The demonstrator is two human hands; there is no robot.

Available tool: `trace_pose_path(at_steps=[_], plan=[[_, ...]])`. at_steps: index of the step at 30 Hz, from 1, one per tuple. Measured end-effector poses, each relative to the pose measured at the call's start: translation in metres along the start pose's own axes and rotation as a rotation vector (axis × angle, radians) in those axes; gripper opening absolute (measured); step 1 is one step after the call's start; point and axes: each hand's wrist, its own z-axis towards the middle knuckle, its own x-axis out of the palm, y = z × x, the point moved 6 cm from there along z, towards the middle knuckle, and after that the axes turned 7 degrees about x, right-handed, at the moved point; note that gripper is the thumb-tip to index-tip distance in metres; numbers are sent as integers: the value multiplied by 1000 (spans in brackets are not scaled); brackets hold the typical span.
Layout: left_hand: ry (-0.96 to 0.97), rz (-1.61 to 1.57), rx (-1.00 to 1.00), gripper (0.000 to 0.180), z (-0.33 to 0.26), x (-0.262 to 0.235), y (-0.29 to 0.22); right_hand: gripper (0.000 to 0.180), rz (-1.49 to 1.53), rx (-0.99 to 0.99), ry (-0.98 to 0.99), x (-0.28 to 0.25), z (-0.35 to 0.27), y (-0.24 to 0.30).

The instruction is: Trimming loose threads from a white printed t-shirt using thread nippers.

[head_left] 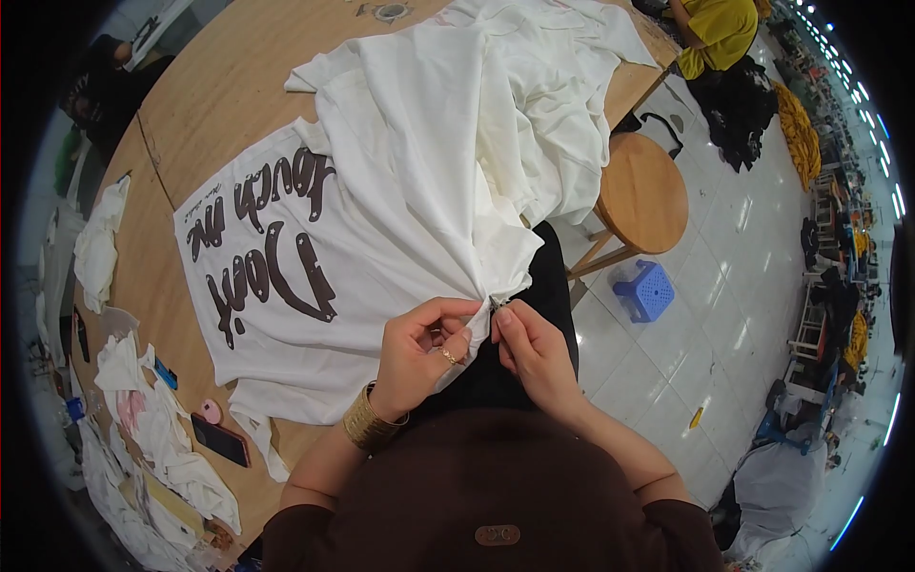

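A white shirt (353, 257) with large dark lettering spreads over the table edge, its near end gathered up toward me. My left hand (419, 351), wearing a ring and a wide gold bracelet (366, 419), pinches the gathered white fabric between thumb and fingers. Close beside it, my right hand (530, 351) is closed, thumb against fingers, at the same bunched edge. A small dark metal tip (496, 305) pokes out between its fingers against the cloth; most of that object is hidden in the hand, so its kind cannot be told.
More white garments (553, 114) are heaped on the round-edged wooden table (229, 114). At the left lie a phone (221, 440) and white scraps (162, 439). A wooden stool (643, 195) and a blue plastic stool (650, 292) stand right. A person in yellow (720, 33) is beyond.
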Motion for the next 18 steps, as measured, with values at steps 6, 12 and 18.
trace_pose_path(at_steps=[6, 12, 18], plan=[[-11, -38, -10, 28, -2, -5, -1, 33, 51, 20, 91, -2, -1, 1], [-4, -27, -15, 31, -2, -5, 0, 36, 39, 60, 207, 3, -10, 10], [1, -15, -3, 32, -3, -4, -1, 36, 34, 92, 202, 4, -8, 8]])
